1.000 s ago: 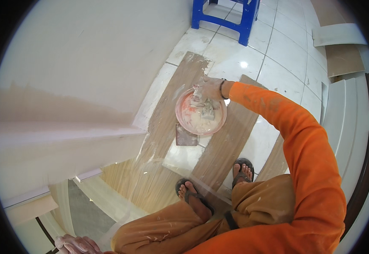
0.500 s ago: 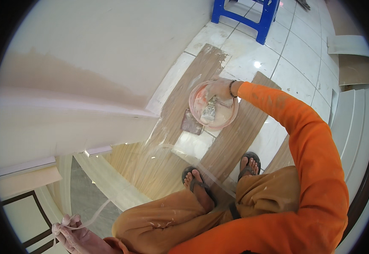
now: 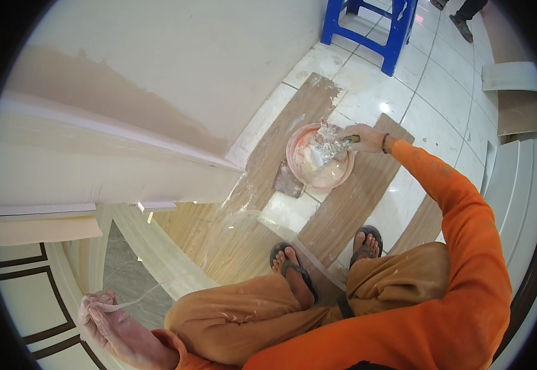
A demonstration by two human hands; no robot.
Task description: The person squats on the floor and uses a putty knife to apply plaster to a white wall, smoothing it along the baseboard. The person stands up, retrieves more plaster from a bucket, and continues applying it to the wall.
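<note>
My right hand point(image 3: 367, 138) grips a paste-smeared putty knife point(image 3: 324, 154) by its handle. Its blade is over a round pinkish bucket point(image 3: 289, 148) that holds creamy white paste point(image 3: 330, 177). White paste clings to the blade. Low on the left, my dusty left hand point(image 3: 105, 317) has its fingers closed on a thin whitish strip point(image 3: 148, 292). That strip trails from the fingers toward my knees. A small dark flat slab point(image 3: 287, 180) lies against the near left side of the bucket.
Wood-look planks point(image 3: 299, 111) lie on white floor tiles point(image 3: 438, 95) under and around the bucket. A pale wall point(image 3: 182, 61) rises at left. Beyond the bucket stands a blue plastic stool point(image 3: 367, 43). Another person's shoe point(image 3: 462, 28) shows at top right; pale panels point(image 3: 506, 172) stand at right.
My right hand has come up out of the bucket and moved right, raising the putty knife. The left hand still holds the strip. Another person's leg has come into view at top right.
</note>
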